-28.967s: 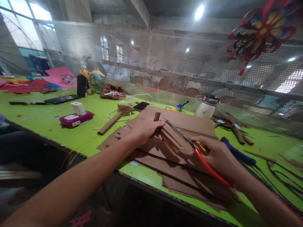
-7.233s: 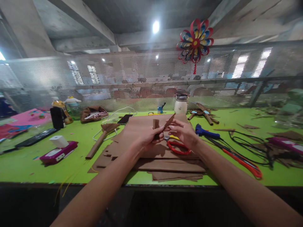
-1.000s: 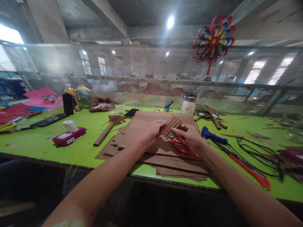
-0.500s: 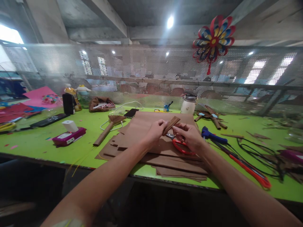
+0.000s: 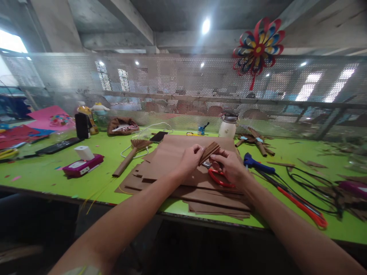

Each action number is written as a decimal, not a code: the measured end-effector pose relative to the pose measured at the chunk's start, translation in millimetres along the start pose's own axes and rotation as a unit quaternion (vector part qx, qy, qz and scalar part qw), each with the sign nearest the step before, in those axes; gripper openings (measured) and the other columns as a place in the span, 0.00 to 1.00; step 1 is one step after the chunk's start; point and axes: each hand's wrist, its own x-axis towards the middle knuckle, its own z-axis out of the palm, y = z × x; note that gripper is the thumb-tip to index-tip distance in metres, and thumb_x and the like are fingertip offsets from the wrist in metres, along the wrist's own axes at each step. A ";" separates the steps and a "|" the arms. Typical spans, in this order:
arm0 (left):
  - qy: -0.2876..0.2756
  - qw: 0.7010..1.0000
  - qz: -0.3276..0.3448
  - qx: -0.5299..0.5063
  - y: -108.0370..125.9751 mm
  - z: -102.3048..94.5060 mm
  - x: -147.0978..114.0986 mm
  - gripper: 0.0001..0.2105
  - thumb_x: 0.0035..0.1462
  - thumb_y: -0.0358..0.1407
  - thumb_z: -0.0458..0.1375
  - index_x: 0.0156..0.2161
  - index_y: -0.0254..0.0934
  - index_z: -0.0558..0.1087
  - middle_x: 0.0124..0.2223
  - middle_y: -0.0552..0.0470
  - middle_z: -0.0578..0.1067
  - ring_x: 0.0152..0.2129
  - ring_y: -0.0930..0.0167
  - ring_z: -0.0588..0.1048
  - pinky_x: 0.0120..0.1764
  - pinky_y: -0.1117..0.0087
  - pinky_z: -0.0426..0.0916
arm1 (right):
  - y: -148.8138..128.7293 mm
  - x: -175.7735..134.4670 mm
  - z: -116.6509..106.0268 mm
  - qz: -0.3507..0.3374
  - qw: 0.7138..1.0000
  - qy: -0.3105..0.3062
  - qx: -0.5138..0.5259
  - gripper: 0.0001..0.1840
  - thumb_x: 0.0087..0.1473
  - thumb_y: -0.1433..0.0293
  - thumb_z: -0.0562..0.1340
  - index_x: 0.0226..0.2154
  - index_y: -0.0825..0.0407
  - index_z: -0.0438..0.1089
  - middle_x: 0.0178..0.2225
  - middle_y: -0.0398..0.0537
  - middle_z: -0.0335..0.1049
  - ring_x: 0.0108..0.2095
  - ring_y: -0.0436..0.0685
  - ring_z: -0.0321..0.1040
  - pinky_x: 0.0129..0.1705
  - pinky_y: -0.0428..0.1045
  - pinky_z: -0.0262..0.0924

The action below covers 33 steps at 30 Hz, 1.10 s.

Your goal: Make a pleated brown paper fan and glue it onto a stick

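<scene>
A narrow strip of pleated brown paper is held over the worktable between my two hands. My left hand pinches its left end between thumb and fingers. With its fingertips, my right hand grips the lower right edge of the pleats. Scissors with red handles lie under my right hand, their blades partly hidden. Beneath everything spreads a stack of brown paper sheets. Left of the stack lies a brown paper fan piece on a rolled paper stem.
On the right lie a blue glue gun, a red-handled tool and black cable. A white jar and a phone sit at the back. A purple box rests on the left of the green table.
The pleated paper has opened slightly, its folds a little more fanned apart at the upper right end. Both hands stay in nearly the same place.
</scene>
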 end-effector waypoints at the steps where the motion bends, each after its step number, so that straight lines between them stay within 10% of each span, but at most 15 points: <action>1: -0.001 1.000 -0.001 -0.006 -0.5 0.3 -0.1 0.10 0.50 0.38 0.51 0.24 0.33 0.65 0.21 0.57 0.63 0.19 0.77 0.61 0.24 0.75 0.56 | 0.2 0.0 0.5 -0.001 1.000 0.005 0.000 0.10 0.39 0.70 0.64 0.28 0.56 0.68 0.20 0.41 0.64 0.14 0.42 0.50 0.14 0.41 0.41; 33: 0.101 0.983 0.053 0.147 -17.2 -15.6 19.9 0.11 0.52 0.39 0.49 0.24 0.36 0.66 0.24 0.54 0.68 0.22 0.74 0.64 0.26 0.74 0.57 | -1.1 -1.3 6.0 0.018 0.998 0.026 -0.046 0.07 0.38 0.70 0.62 0.23 0.56 0.63 0.16 0.39 0.61 0.12 0.41 0.47 0.14 0.40 0.41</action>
